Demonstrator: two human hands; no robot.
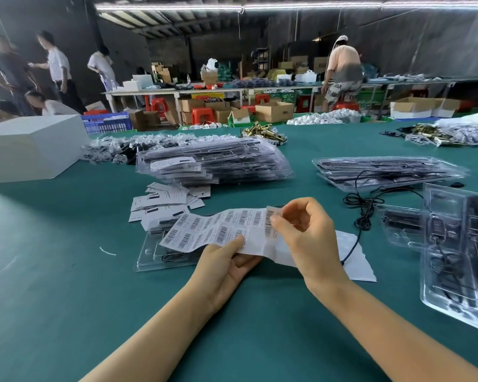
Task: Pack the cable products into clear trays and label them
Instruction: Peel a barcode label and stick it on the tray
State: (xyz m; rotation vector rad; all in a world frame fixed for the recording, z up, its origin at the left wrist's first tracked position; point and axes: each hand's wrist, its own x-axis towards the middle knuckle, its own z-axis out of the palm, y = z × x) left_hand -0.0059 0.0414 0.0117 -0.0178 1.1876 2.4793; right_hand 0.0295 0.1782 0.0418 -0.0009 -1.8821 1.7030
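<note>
My left hand [226, 260] grips the label sheet [204, 230] above a tray [149, 257]. My right hand's [307, 232] fingers [280, 226] pinch one label [271, 224].

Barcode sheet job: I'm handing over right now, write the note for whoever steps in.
Left hand holds the barcode sheet by its near edge. Right hand pinches one label, part-peeled. Open tray with a cable lies under the sheet, no label visible on it. Packed trays are stacked behind. Loose black cable lies at right, unpacked. Next: probably stick the label on the tray.
</note>
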